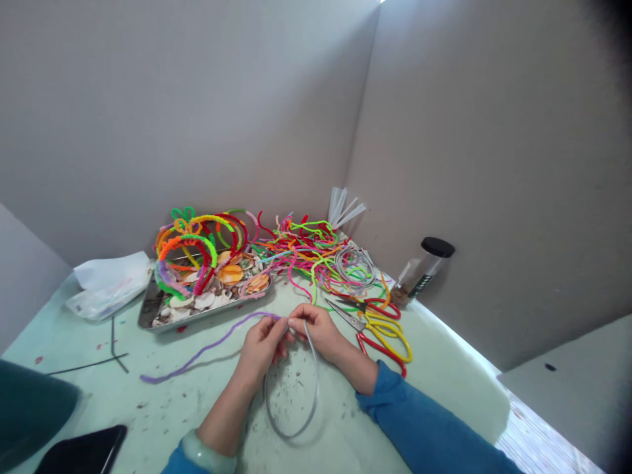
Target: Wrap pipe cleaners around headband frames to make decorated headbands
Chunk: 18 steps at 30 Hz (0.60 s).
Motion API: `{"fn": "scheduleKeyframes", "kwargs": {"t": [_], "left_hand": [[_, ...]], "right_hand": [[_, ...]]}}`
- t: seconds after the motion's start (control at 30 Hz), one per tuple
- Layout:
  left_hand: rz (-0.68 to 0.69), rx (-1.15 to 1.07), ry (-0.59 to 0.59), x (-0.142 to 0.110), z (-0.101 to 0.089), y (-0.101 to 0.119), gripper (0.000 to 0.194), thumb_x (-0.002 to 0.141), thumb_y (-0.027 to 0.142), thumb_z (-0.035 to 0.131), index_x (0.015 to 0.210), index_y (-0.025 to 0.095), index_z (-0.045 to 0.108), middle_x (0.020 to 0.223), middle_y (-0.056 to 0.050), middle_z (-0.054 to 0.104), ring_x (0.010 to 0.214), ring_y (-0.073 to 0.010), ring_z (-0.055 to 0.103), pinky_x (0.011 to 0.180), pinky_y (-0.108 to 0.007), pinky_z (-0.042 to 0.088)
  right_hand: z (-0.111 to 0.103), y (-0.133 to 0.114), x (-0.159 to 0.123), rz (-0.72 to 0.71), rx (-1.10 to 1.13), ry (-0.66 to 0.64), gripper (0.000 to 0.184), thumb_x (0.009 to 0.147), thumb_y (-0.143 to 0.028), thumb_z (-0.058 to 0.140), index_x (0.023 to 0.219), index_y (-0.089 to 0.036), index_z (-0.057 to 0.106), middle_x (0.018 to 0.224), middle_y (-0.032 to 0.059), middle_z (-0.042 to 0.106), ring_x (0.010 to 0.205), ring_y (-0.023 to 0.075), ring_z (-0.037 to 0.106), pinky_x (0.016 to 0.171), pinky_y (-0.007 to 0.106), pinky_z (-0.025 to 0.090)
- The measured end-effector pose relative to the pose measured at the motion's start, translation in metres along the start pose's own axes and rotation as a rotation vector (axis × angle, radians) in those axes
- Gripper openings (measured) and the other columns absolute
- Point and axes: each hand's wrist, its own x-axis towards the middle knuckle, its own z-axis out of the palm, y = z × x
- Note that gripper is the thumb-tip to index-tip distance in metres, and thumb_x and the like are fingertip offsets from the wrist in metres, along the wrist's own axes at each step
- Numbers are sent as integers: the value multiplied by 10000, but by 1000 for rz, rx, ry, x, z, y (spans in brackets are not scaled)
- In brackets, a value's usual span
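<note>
pinching purple stem (pixel 205 349), grey loop (pixel 316 390)

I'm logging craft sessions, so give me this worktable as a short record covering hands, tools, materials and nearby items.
Left hand: at one end of a purple pipe cleaner
Right hand: pinching a thin grey loop, fingertips close to the left's
Tools: red-handled scissors and yellow-handled scissors, overlapping
Tray: metal; holds shells and colourful fuzzy hoops
Loose materials: pipe cleaner pile, beyond the hands
Right side: clear container with black lid
Surface: pale green tabletop, marked with specks
</note>
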Motion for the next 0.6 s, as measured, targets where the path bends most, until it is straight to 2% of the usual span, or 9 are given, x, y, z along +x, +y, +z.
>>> {"fn": "scheduleKeyframes", "kwargs": {"t": [0.2, 0.4, 0.6], "left_hand": [[16, -7, -3, 1, -1, -1, 361, 772, 489, 544, 664, 145, 531, 516, -4, 583, 355, -65, 429, 337, -173, 289], [15, 18, -6, 1, -1, -1, 366, 788, 489, 524, 664, 145, 529, 480, 10, 555, 348, -64, 417, 344, -173, 294], [20, -8, -5, 1, -1, -3, 364, 766, 496, 545, 666, 147, 528, 555, -9, 603, 355, -66, 440, 336, -179, 294]], "right_hand": [[2, -4, -1, 16, -13, 25, 172, 705, -311, 645, 700, -151, 581, 514, -31, 555, 444, 70, 401, 432, 194, 284], [2, -3, 0, 24, -2, 23, 176, 701, -307, 644, 704, -143, 578, 506, -34, 549, 440, 65, 379, 426, 189, 283], [3, -5, -1, 37, -8, 18, 173, 701, -303, 642, 704, -142, 578, 510, -34, 554, 435, 61, 379, 428, 188, 285]]}}
